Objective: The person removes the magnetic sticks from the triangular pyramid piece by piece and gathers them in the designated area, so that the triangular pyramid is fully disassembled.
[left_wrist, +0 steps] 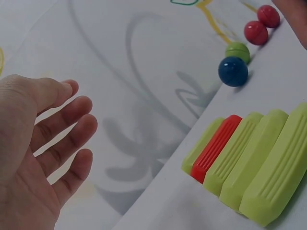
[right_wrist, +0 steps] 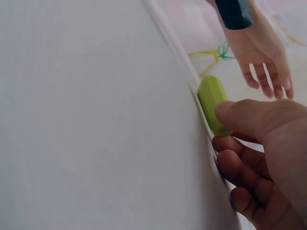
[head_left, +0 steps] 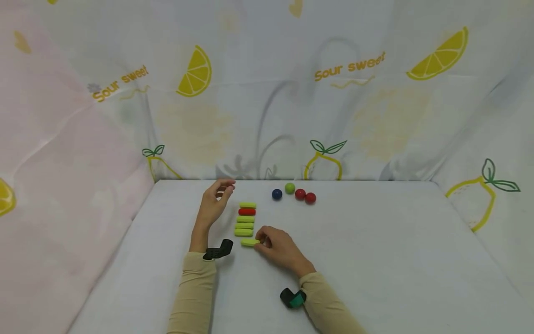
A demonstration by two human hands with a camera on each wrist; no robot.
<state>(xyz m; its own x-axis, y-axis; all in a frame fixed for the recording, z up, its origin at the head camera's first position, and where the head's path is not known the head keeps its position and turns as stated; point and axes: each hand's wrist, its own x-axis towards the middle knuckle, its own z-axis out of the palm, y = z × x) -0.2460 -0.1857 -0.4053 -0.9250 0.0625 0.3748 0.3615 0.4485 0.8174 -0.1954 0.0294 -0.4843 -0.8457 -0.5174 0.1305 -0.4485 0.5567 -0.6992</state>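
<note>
My right hand (head_left: 278,246) pinches one end of a light-green ridged plastic bar (head_left: 249,242) between thumb and fingers, low at the white table. In the right wrist view that bar (right_wrist: 212,103) stretches out past the thumb. Just beyond it, several similar bars lie side by side in a row: light-green ones (head_left: 244,232) with one red bar (head_left: 247,211) second from the far end. To the left of the row my left hand (head_left: 212,202) hovers, fingers loosely bent. Nothing lies in its grasp in the left wrist view, where the palm and fingers (left_wrist: 82,105) show.
Behind and right of the row sit a dark blue ball (head_left: 277,194), a green ball (head_left: 289,188) and two red balls (head_left: 300,194) close together. A white cloth printed with lemons (head_left: 323,167) hangs at the back edge of the table (head_left: 375,260).
</note>
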